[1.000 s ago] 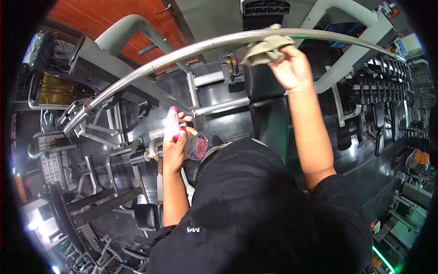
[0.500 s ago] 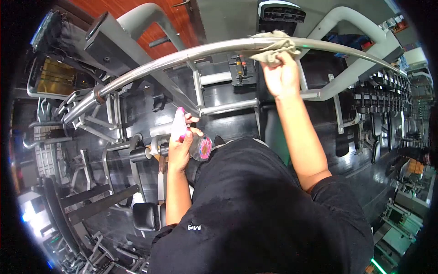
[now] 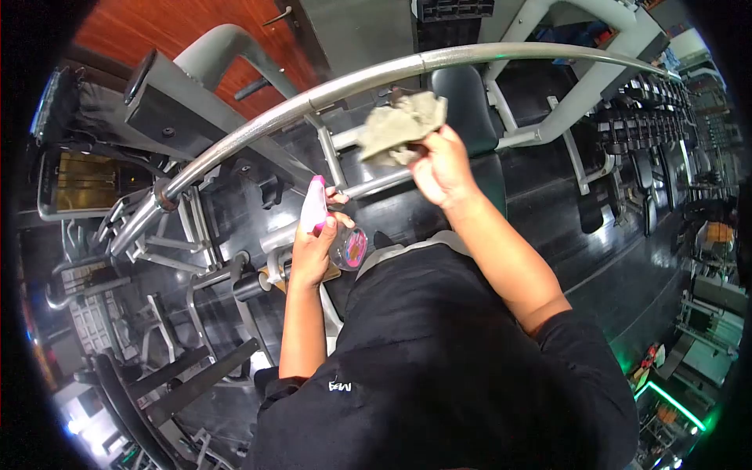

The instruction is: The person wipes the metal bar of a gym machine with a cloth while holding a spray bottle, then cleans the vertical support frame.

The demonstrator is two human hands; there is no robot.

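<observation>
In the head view, my right hand [image 3: 442, 164] grips a crumpled, greyish-beige cloth [image 3: 403, 125] by its lower right edge. The cloth hangs below a long steel barbell [image 3: 360, 84], apart from it. My left hand [image 3: 315, 247] is wrapped around the neck of a spray bottle with a white and pink trigger head [image 3: 314, 205]. Its clear body [image 3: 350, 249] carries a pink label and points toward my shirt. The barbell crosses the view in front of me, bowed by the lens, with a collar near its left end.
A grey machine frame [image 3: 188, 106] supports the bar on the left, with another grey frame [image 3: 540, 129] on the right. A black padded bench [image 3: 462, 102] stands beyond the cloth. Dumbbell racks [image 3: 634, 129] line the right side; more gym machines fill the left.
My right hand has come off the barbell with the cloth, moving left and down toward the spray bottle. My left hand keeps its grip on the bottle. The view has shifted slightly.
</observation>
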